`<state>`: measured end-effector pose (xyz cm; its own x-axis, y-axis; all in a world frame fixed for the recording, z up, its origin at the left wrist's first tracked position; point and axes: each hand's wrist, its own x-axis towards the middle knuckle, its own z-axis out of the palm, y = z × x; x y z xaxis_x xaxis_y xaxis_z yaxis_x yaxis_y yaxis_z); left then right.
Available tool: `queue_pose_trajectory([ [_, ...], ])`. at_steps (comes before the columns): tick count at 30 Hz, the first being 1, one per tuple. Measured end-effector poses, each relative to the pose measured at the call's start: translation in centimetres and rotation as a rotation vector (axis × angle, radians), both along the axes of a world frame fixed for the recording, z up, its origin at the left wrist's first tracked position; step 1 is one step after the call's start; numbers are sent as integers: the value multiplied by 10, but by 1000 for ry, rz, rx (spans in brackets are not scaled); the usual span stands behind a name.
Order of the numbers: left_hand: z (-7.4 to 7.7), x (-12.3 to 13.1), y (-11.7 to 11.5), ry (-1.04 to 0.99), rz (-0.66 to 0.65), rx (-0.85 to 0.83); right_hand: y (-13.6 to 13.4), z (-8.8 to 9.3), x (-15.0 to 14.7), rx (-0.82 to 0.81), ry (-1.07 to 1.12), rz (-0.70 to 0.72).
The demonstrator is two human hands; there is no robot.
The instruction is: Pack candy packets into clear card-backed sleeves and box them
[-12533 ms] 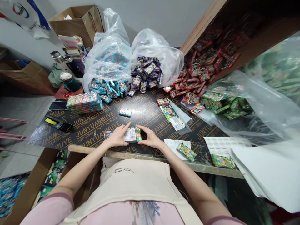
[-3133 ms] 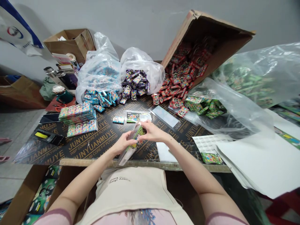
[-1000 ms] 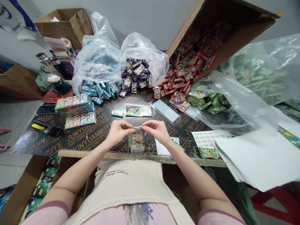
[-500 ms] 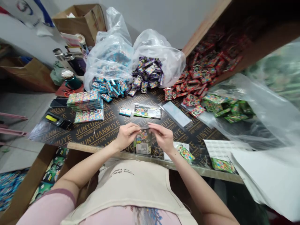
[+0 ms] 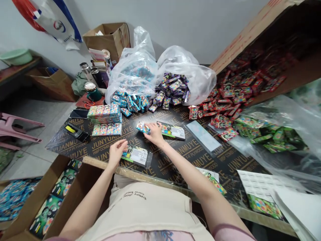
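My left hand [image 5: 117,152] pinches the left end of a flat printed card in a clear sleeve [image 5: 138,156], which lies near the table's front edge. Farther forward, my right hand [image 5: 154,134] has its thumb and fingers about a small blue candy packet [image 5: 142,127] on the table. Just right of those fingers lies a second printed card [image 5: 173,131]. A neat stack of colourful packs [image 5: 104,114] stands to the left of both hands.
Behind are loose blue packets [image 5: 130,103], purple packets [image 5: 175,87] and red packets [image 5: 230,97] spilling from a carton. Green packets [image 5: 273,137] lie right. A clear sleeve [image 5: 203,136], a black tape-like tool [image 5: 75,132] and a phone [image 5: 78,114] rest on the table [image 5: 173,160].
My hands were together over the sleeved card and have parted. The right has reached forward to the blue packet; the left has shifted left with the card, which now lies turned sideways. The view has shifted.
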<state>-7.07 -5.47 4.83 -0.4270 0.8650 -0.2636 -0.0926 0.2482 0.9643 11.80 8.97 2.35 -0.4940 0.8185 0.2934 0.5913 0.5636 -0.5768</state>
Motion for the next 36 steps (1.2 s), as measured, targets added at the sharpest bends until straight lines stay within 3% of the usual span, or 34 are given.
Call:
queue_pose_trajectory([
  [2,8,26,18,-275,-27,-25,-25,12,0,-124,207,-15],
  [4,15,49,34,-478,-95,37,-50,23,4,-366,417,-4],
  [7,21,71,45,-584,-127,74,-77,32,22,-673,583,18],
  [9,22,76,46,-577,-111,2,-84,35,39,-623,548,21],
  [13,23,80,43,-575,-173,-134,-86,38,70,-304,367,110],
  [19,19,91,37,-497,-183,-108,-93,43,73,-67,234,222],
  [22,14,79,32,-251,-347,-38,-95,41,73,-17,210,172],
  [27,-5,26,23,731,-964,178,-94,20,91,-59,104,35],
  [29,-14,13,20,997,-1106,179,-96,9,95,-70,28,54],
  [32,-21,10,20,1150,-1137,191,-103,-2,92,-60,-40,81],
  [36,-18,16,24,1134,-1031,263,-112,-4,86,-54,-32,80],
])
